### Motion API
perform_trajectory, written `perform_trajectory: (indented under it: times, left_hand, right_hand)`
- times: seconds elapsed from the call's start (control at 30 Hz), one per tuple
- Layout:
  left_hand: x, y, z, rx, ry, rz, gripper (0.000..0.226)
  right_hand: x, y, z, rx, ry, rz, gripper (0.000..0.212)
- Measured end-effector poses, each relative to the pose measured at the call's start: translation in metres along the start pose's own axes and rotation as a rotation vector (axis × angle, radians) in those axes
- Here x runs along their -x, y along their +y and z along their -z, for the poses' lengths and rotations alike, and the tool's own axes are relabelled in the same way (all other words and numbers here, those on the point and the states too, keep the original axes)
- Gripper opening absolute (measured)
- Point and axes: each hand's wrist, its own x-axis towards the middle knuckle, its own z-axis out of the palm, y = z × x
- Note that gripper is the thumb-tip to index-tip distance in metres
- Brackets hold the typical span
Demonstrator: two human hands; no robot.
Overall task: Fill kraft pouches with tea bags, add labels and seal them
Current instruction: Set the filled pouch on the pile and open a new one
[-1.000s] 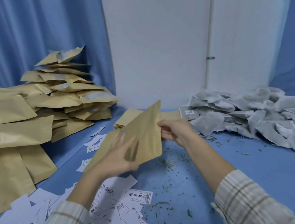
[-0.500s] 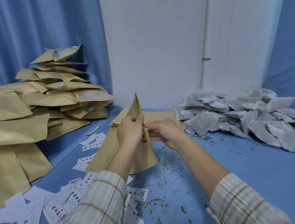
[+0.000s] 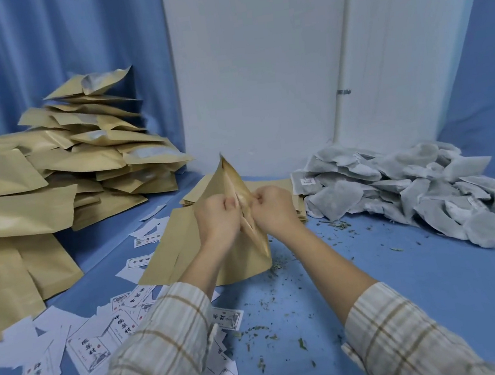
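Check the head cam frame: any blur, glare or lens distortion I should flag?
Head view: even, soft lighting with faint shadows; slight sheen on the stacked tan kraft pouches; wide-angle bowing of the white wall pipe; mild softness on the left hand, right hand and the open tan kraft pouch they pinch; printed white paper labels readable.

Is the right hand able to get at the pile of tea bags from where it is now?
Probably yes, once freed: the right hand is pinching the kraft pouch open with the left hand. The tea bags lie just to its right, nothing between.
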Motion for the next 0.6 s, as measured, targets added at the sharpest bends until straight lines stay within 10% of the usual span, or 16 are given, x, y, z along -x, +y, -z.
perform_trajectory:
  times: [0.13,0.3,0.4,0.6]
  left_hand:
    - [0.000,-0.005,0.005,-0.033,-0.025,0.006,0.040]
    - [0.006,0.018,0.006,-0.383,-0.107,-0.215,0.030]
    - [0.015,0.036,0.002,-0.586,-0.126,-0.344,0.020]
    - [0.026,0.057,-0.004,-0.822,-0.142,-0.522,0.024]
  right_hand:
    - [-0.003,0.019,0.005,-0.203,-0.012,-0.112,0.025]
    - [0.006,0.022,-0.001,0.097,0.058,0.211,0.014]
    - [0.002,0.015,0.004,-0.050,-0.097,0.214,0.019]
    - [-0.006,0.016,0.013,0.415,-0.374,0.102,0.041]
